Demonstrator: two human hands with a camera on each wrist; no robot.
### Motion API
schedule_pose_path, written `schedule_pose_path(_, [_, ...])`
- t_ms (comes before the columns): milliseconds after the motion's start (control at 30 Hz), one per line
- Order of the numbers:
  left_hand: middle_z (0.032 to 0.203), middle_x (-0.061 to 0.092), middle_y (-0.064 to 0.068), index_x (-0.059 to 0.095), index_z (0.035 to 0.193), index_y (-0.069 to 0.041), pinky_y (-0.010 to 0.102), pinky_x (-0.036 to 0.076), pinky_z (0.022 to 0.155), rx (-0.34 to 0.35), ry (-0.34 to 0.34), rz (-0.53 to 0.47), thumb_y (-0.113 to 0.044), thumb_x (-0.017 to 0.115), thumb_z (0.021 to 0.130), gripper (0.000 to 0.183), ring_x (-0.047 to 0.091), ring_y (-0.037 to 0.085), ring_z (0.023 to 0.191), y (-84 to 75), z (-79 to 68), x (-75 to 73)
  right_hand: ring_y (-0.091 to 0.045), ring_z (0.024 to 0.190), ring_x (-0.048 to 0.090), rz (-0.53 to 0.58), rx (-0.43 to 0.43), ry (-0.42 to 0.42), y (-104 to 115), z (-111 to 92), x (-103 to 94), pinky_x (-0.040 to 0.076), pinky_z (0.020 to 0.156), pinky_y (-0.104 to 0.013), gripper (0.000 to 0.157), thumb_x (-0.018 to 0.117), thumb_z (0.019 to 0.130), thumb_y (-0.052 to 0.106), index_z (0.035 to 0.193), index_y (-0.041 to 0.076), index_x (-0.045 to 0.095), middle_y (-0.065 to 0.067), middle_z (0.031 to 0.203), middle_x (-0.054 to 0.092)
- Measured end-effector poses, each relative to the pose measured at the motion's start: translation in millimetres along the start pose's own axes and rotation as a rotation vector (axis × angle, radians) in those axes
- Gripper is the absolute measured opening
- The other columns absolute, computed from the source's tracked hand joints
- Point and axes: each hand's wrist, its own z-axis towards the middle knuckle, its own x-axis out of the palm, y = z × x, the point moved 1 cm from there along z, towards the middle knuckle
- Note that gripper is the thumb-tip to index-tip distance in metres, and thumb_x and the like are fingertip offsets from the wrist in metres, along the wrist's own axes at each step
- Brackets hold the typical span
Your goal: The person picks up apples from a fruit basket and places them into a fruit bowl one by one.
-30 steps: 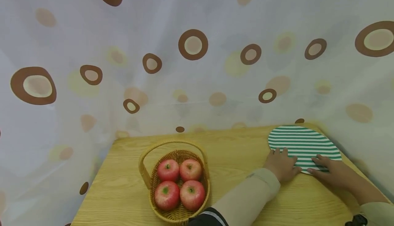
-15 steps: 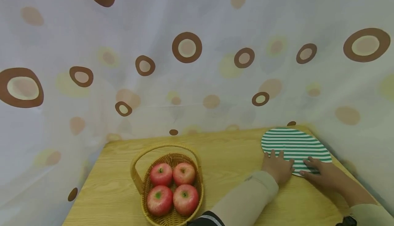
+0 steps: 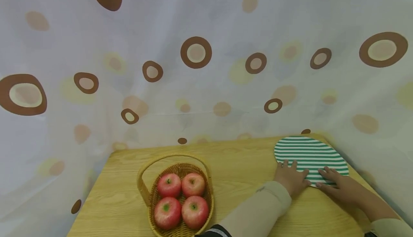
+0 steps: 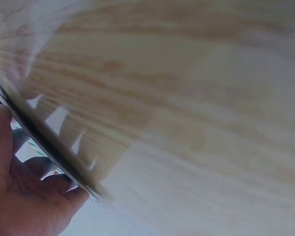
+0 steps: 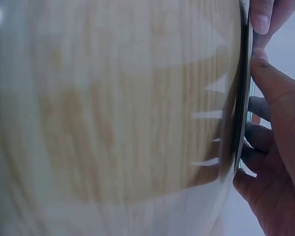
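A round placemat (image 3: 311,154) with green and white stripes lies flat at the far right of the wooden table. My left hand (image 3: 290,179) rests on its near left edge, fingers spread. My right hand (image 3: 345,189) rests on its near right edge with relaxed fingers. Both thumbs point toward each other at the near rim. In the left wrist view, the fingers of the left hand (image 4: 32,191) touch the mat's thin edge (image 4: 46,145). The right wrist view shows the right hand (image 5: 280,132) along the same edge, with part of the left hand (image 5: 268,17) above it.
A wicker basket (image 3: 151,219) with a tall arched handle (image 3: 174,155) stands at the front left of the table (image 3: 243,165). Several red apples (image 3: 167,213) sit inside it. A white curtain (image 3: 226,25) with brown spots hangs behind and at both sides of the table.
The head view has shifted, so the basket, mat and hands appear a little further left and lower. Both hands stay on the near edge of the placemat, with only slight finger movement.
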Motion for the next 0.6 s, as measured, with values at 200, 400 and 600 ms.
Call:
schedule_pose_path(200, [0.172, 0.027, -0.024, 0.024, 0.16, -0.063, 0.033, 0.031, 0.13, 0.006, 0.013, 0.011, -0.074, 0.02, 0.106, 0.056, 0.031, 0.011, 0.16, -0.2, -2.6, 3.5, -0.074, 0.136, 0.037, 0.019, 0.0, 0.026, -1.2, -2.0, 5.7, 0.04, 0.096, -0.084, 0.076, 0.056, 0.109, 0.048, 0.158, -0.008, 0.04, -0.048, 0.159, 0.03])
schedule_pose_path(400, [0.173, 0.023, -0.023, 0.02, 0.162, -0.062, 0.033, 0.029, 0.131, 0.002, 0.021, 0.016, -0.072, 0.019, 0.107, 0.056, 0.028, 0.012, 0.162, -1.4, -4.2, 4.3, -0.072, 0.15, 0.007, 0.125, -0.026, 0.046, -5.8, -8.7, 14.4, 0.009, 0.109, -0.091, 0.073, 0.049, 0.113, 0.039, 0.165, -0.006, 0.024, -0.044, 0.167, 0.013])
schedule_pose_path(600, [0.177, 0.013, -0.021, 0.008, 0.163, -0.061, 0.033, 0.022, 0.133, 0.002, 0.07, 0.031, -0.071, 0.012, 0.107, 0.057, 0.018, 0.011, 0.165, -2.3, -0.5, 9.3, -0.067, 0.154, -0.002, 0.129, -0.035, 0.064, -6.5, -8.3, 17.1, -0.001, 0.112, -0.089, 0.073, 0.044, 0.115, 0.037, 0.167, -0.005, 0.016, -0.041, 0.17, 0.004])
